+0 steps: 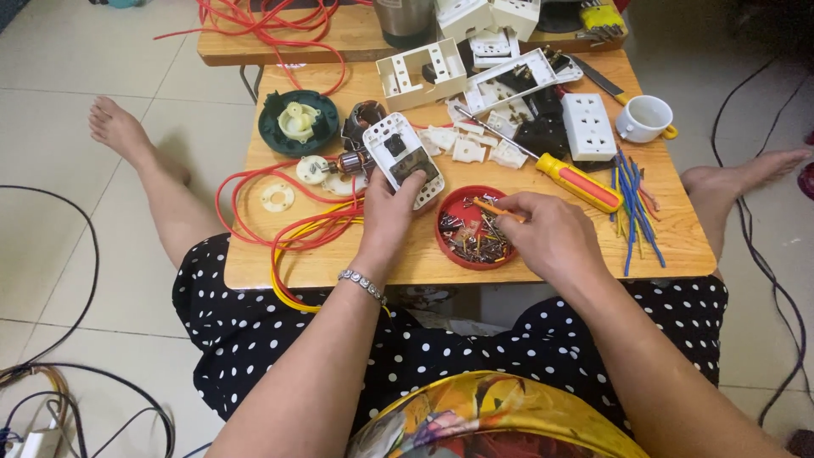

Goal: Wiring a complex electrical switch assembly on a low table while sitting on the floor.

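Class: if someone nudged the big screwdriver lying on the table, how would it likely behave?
The screwdriver looks rigid, with a metal shaft. Its rounded handle would probably roll. Its tip lies among white plastic parts, which might get knocked.

1. Single head-worn view, looking steeply down and forward over the lap.
2. Close range: worktop fills mid-frame, beyond both grips.
3. Floor visible either side; no second view.

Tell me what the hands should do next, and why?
Probably pinch one screw out of the red dish and lift it. The right hand rests over the dish with a small orange tool, while the left hand holds the open socket ready.
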